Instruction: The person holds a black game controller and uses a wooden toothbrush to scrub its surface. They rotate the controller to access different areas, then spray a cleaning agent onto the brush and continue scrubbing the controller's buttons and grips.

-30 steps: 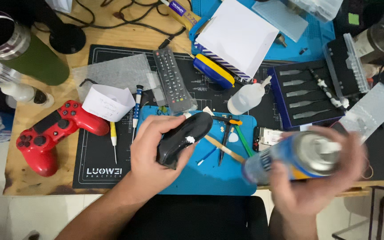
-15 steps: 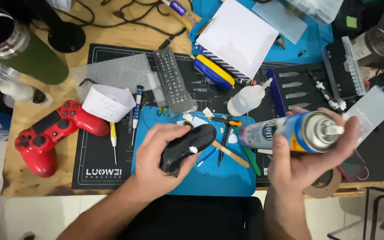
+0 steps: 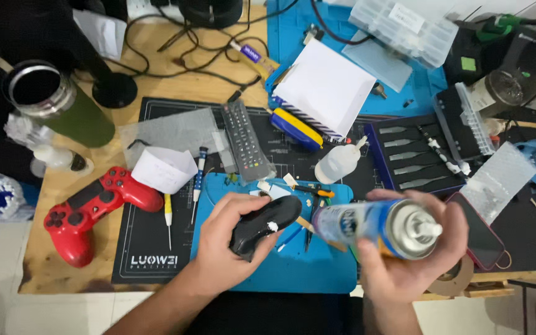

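Cluttered wooden bench [image 3: 63,273] carries, leftmost, a red game controller [image 3: 97,208] on a black work mat [image 3: 147,254]. Over the blue silicone mat [image 3: 293,273], the left hand [image 3: 231,245] has its fingers wrapped around a black controller shell [image 3: 265,224]. Just beside it, the right hand [image 3: 414,254] grips a tilted spray can [image 3: 376,226], fingers closed round it.

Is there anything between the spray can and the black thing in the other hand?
Nothing visible stands between them. The right hand holds the blue and silver metal spray can lying sideways, its base end close beside the black curved plastic shell in the left hand. Small tools lie on the blue mat below the gap, not in it.
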